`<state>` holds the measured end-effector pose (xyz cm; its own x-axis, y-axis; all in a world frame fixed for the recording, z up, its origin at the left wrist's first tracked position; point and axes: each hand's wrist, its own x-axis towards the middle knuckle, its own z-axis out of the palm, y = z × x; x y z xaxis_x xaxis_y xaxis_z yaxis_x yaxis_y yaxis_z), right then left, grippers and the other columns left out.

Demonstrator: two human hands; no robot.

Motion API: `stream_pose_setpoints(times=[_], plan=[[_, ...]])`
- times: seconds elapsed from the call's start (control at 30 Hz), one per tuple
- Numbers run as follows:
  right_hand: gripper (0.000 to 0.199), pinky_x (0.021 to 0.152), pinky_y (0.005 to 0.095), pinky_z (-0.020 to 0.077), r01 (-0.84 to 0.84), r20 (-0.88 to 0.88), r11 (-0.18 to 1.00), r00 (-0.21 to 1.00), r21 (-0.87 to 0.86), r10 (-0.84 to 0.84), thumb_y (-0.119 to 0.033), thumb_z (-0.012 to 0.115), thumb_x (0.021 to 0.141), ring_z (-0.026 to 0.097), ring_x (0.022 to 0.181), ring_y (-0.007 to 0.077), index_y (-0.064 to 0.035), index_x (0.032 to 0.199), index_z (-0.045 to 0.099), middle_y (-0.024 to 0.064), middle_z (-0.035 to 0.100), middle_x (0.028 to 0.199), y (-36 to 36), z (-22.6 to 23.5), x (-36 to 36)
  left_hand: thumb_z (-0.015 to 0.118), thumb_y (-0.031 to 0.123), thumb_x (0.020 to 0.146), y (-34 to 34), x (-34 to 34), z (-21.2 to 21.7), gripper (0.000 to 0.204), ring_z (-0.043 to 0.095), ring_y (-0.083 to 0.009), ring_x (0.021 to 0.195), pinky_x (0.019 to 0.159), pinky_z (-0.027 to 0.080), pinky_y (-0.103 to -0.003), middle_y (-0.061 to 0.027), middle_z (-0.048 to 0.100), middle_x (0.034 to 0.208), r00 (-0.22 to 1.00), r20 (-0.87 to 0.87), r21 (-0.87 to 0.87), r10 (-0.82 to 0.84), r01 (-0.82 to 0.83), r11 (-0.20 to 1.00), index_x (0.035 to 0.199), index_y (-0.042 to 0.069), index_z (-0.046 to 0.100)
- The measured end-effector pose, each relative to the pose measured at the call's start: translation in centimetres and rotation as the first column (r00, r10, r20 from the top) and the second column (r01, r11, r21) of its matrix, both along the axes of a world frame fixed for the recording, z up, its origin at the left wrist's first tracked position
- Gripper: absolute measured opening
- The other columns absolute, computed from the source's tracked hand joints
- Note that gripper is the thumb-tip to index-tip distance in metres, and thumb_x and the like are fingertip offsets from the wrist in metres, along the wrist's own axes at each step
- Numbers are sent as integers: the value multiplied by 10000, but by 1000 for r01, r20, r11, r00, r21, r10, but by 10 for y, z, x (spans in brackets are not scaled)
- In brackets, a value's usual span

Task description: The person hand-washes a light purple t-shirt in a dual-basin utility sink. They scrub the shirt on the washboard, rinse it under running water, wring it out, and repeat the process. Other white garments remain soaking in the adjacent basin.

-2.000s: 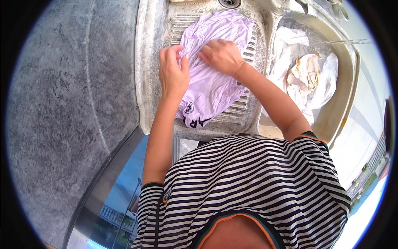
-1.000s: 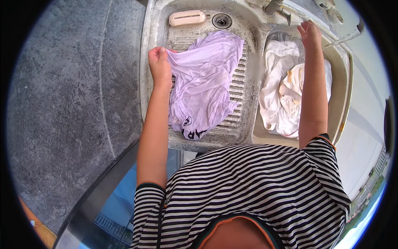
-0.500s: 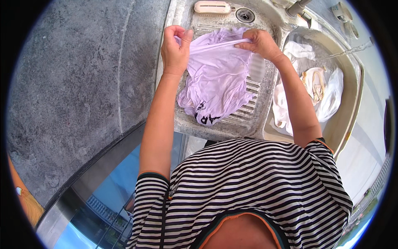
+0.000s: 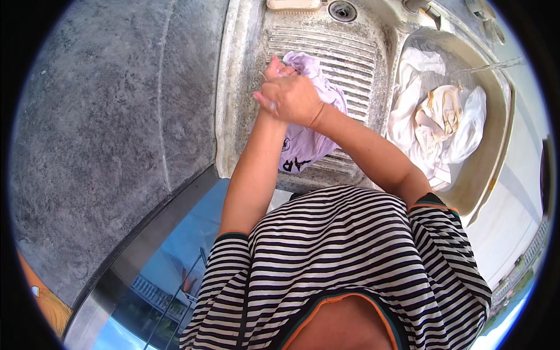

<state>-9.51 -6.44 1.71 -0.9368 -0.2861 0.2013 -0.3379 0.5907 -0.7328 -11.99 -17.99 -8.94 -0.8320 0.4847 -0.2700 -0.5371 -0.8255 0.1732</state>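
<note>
A wet lilac garment [image 4: 312, 143] with black print lies bunched on the ribbed washboard [image 4: 350, 55] of the sink. Above its left side my two hands are pressed together, fingers bent around the gathered cloth. My right hand [image 4: 294, 100] crosses over the left and covers much of it. Past it, my left hand [image 4: 279, 69] shows curled fingers close to the garment's far folds. Most of the cloth between the palms is hidden, and the fingertips are slightly blurred. Some suds or wet shine show at the right hand's fingers.
A scrubbing brush [image 4: 293, 4] sits by the drain [image 4: 342, 10] at the far edge. In the right basin [image 4: 496, 151], white clothes [image 4: 408, 93] and a cream piece [image 4: 437, 116] lie in water under a running stream [image 4: 493, 66]. A grey counter [image 4: 105, 116] borders the left.
My hands have come together from holding the garment stretched apart; the right moved left across the left hand. The cloth is now bunched, baring more washboard. The view has shifted slightly.
</note>
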Motion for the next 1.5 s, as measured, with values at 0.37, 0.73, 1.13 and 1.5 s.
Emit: stream_pose_setpoints(times=[0.37,0.73,1.13,1.5], plan=[[365,645,493,538,25,-211,999,977,25,-19,-352,593,943,648,592,338,-88,695,640,159,654,672,-23,10,28,391,419,1064,-6,-8,9,364,631,-175,829,700,541,-344,-41,622,918,977,-61,151,-205,212,966,964,109,555],[387,561,457,516,40,-288,997,956,-67,-58,-343,607,946,620,547,321,-98,649,568,126,605,643,-31,10,33,447,398,1046,-18,-1,-13,353,619,-208,815,738,549,-384,-55,606,894,986,-163,53,-43,52,997,905,99,570],[443,594,503,468,303,73,942,952,-144,-296,-411,626,922,629,666,428,-14,726,618,242,614,668,84,-8,-97,789,505,813,-1,12,110,549,630,-205,824,765,496,-336,-70,685,929,790,-243,-826,-563,-472,-306,1028,6,707],[289,859,324,511,109,371,693,897,-712,240,-263,773,851,623,1013,115,-85,1077,746,-6,727,1010,133,-15,-35,721,410,889,-18,1,101,666,565,-333,1214,1092,406,-482,-194,612,1286,949,-156,-527,275,-316,789,1325,-45,505]])
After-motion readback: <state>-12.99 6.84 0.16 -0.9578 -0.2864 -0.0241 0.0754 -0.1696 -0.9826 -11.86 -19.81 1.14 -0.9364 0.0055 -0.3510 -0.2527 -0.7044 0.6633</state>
